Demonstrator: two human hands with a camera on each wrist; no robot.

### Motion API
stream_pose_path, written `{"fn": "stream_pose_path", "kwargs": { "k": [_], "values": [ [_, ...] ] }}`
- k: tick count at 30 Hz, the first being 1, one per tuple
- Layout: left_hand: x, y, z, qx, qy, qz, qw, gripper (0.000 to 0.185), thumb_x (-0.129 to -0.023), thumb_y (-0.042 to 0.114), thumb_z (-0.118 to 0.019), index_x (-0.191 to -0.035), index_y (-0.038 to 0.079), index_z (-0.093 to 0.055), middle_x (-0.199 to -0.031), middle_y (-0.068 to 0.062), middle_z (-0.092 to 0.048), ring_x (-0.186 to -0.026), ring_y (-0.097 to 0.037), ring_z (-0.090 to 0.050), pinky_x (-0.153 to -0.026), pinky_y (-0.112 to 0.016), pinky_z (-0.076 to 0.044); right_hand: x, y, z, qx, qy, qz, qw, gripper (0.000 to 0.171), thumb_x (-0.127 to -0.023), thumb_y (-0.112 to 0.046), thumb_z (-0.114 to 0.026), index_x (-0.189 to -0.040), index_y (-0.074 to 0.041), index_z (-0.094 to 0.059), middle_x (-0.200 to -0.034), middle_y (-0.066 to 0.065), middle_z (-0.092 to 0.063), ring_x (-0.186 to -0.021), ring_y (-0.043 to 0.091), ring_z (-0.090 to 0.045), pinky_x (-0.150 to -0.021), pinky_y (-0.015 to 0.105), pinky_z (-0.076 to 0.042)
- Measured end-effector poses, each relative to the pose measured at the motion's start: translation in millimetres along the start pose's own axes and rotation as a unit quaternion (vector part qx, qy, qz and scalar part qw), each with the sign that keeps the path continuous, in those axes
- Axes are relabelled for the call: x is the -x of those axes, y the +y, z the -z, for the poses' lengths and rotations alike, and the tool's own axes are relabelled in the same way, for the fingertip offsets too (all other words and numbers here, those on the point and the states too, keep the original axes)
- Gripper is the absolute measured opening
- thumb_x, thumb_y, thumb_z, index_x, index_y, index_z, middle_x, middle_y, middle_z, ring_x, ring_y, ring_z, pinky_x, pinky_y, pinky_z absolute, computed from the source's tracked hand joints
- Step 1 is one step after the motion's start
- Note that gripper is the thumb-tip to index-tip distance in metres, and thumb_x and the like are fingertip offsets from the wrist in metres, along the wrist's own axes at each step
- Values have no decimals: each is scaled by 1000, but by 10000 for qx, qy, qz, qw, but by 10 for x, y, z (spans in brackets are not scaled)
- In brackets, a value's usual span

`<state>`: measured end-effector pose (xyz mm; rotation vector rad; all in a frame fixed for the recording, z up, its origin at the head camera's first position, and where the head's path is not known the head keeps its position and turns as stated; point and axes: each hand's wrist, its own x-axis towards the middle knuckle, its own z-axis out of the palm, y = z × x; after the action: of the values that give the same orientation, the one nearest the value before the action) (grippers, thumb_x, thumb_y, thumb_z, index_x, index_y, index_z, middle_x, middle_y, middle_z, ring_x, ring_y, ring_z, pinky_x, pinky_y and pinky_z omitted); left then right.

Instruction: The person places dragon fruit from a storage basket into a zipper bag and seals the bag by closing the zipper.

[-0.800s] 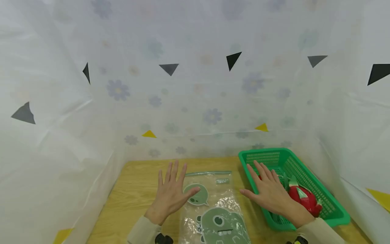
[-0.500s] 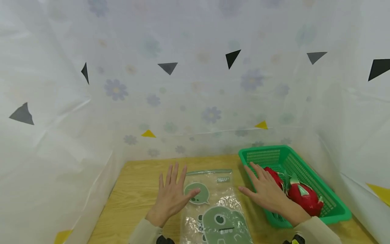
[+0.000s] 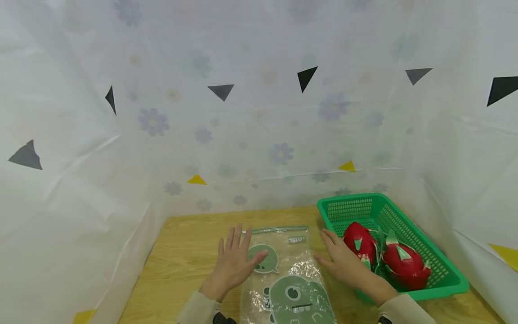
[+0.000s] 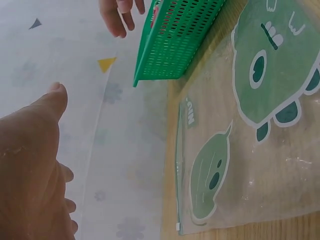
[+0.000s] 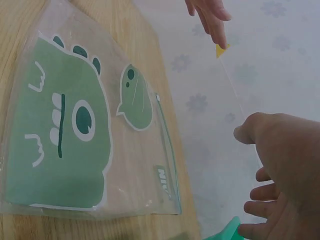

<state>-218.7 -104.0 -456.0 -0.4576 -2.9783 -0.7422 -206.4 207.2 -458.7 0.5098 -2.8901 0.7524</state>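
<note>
A clear zip bag (image 3: pixel 297 297) printed with a green cartoon monster lies flat on the wooden table, its green zip strip at the far end. My left hand (image 3: pixel 232 267) hovers over the bag's left side with straight, spread fingers and holds nothing. Above the gap between bag and basket is my right hand (image 3: pixel 344 265), fingers extended and holding nothing. Both wrist views show the hands raised clear of the bag. In the green basket (image 3: pixel 439 270) at the right lie two red dragon fruits with green scales, one left (image 3: pixel 358 240) and one right (image 3: pixel 406 270).
The wooden tabletop (image 3: pixel 174 265) runs to a white, flower-printed sheet (image 3: pixel 259 135) at the back. Similar sheeting stands at the left and right, with black, grey and yellow triangles on it. The basket sits close to the right sheet.
My right hand has moved left and away from above the basket, uncovering the left dragon fruit. My left hand has shifted slightly right and nearer to me. The bag stays put.
</note>
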Motion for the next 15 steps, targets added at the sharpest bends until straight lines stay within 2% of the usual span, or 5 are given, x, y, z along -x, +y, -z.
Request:
{"fn": "stream_pose_path", "kwargs": {
  "k": [7, 10, 15],
  "values": [
    [-13, 3, -101, 321, -95, 42, 9994, 84, -97, 65, -43, -159, 12, -22, -165, -21, -10, -152, -44, -8, -116, -72, -8, -58, 24, -164, -559, -199, -443, 9973, 65, -99, -29, -60, -144, 12, -38, -147, 34, -38, -133, 51, -44, -105, 62, -42],
    [-28, -2, -164, 606, -78, 6, 9981, 80, -99, 60, -45, -158, 9, -24, -163, -24, -13, -150, -48, -10, -114, -74, -9, -101, 35, -258, -752, -150, -601, 9952, 61, -96, -22, -63, -140, 14, -41, -143, 36, -42, -129, 52, -46, -104, 61, -43],
    [-68, 5, -301, 949, -57, -38, 9955, 76, -101, 51, -48, -155, 1, -27, -160, -31, -17, -147, -53, -14, -113, -74, -14, -148, 92, -420, -919, -96, -911, 9915, 59, -94, -20, -63, -137, 15, -44, -138, 36, -48, -126, 51, -50, -102, 61, -44]
  ]
}}
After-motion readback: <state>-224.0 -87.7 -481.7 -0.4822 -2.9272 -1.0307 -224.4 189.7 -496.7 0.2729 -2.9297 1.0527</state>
